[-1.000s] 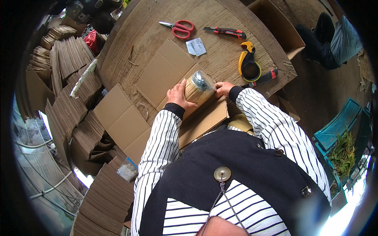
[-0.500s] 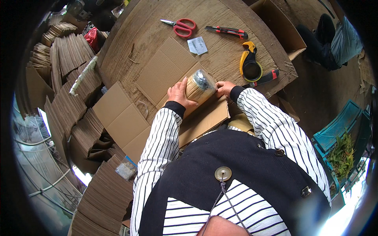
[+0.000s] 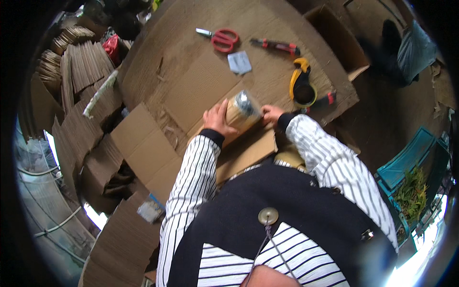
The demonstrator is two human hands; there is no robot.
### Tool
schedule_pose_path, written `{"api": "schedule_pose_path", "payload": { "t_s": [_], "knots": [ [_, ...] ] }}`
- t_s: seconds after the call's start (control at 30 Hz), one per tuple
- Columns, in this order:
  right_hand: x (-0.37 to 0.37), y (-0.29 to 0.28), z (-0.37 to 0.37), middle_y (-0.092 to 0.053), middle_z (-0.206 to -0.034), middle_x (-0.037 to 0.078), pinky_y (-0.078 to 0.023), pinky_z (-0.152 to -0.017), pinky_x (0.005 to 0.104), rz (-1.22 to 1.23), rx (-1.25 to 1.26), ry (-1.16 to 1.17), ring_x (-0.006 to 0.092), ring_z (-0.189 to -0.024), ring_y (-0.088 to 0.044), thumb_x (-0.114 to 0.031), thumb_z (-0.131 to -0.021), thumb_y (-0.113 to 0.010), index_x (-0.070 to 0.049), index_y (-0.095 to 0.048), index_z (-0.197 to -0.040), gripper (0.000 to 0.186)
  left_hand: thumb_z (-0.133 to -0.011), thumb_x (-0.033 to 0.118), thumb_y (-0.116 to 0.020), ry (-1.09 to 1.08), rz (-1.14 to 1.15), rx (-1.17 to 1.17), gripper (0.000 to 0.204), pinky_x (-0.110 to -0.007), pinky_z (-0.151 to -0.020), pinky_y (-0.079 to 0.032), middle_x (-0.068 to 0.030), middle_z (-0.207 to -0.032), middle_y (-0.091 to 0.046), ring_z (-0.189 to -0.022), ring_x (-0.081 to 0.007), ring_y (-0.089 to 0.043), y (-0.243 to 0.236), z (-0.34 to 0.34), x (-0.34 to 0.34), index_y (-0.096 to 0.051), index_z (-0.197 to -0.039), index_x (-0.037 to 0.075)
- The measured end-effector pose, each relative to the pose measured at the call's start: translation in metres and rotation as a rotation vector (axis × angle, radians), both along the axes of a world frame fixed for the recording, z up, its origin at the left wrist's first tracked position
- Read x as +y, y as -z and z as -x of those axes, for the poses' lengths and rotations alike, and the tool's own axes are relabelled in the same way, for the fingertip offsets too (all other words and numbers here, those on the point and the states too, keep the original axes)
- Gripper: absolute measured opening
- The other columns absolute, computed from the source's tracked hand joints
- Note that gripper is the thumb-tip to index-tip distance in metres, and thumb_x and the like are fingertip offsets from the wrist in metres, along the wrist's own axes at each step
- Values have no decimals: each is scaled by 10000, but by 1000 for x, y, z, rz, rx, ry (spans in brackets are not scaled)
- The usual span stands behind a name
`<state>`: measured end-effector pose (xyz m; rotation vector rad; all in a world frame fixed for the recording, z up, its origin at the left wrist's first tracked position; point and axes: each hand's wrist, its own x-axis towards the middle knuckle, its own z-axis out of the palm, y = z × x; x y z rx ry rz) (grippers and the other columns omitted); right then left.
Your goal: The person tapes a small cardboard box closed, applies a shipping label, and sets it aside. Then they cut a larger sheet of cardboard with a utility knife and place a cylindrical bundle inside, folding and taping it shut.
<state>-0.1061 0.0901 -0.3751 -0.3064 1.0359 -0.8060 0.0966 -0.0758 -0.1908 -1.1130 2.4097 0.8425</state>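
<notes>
A pale, straw-coloured cylindrical bundle (image 3: 237, 115) wrapped in clear plastic lies tilted on an opened-out cardboard box (image 3: 198, 79), its dark, shiny end facing away from me. My left hand (image 3: 220, 120) grips its left side, thumb along the near side and fingers over the top. At the bundle's right end, my right hand (image 3: 272, 115) has its fingers pinched together on the edge of the clear plastic wrap (image 3: 258, 106). A raised cardboard flap (image 3: 248, 152) stands between the bundle and my body.
On the wooden table (image 3: 267, 19) lie red-handled scissors (image 3: 224, 40), a small white paper (image 3: 239, 62), a red-black utility knife (image 3: 277, 46), a yellow-black tape dispenser (image 3: 302, 85) and another red-black tool (image 3: 330, 99). Cardboard stacks (image 3: 86, 71) fill the left; an open box (image 3: 334, 40) stands right.
The view has shifted slightly and blurred. Both hands keep nearly the same hold, with the right hand a little lower beside the bundle's end.
</notes>
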Motion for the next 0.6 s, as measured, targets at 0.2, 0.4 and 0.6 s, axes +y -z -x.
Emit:
{"api": "schedule_pose_path", "payload": {
  "t_s": [0.2, 0.4, 0.6],
  "knots": [
    [-10, -17, -15, -624, -818, 48, -513, -647, 352, 30, 195, -73, 177, -751, -601, -97, -600, -705, -78, -616, -923, 335, -381, 415, -896, -6, 18, -12, 1256, -465, -1051, -285, -154, -1323, -464, -1246, -336, -419, 4, -17, 1, -302, -1458, 161],
    [-5, -35, -9, -672, -897, 84, -508, -683, 358, 86, 512, -130, 221, -816, -639, -71, -668, -662, -88, -608, -972, 309, -430, 454, -887, 42, 24, -20, 1240, -447, -1055, -271, -149, -1306, -469, -1247, -322, -406, -3, -7, 3, -283, -1457, 112],
    [19, -158, 21, -503, -1306, 173, -417, -1001, 400, 545, 1076, -437, 342, -1194, -496, -84, -669, -669, -126, -449, -1352, 719, -467, 489, -880, 24, 13, -18, 1222, -447, -1079, -209, -140, -1317, -453, -1272, -300, -379, 1, -12, 4, -277, -1467, 128]
  ]
}}
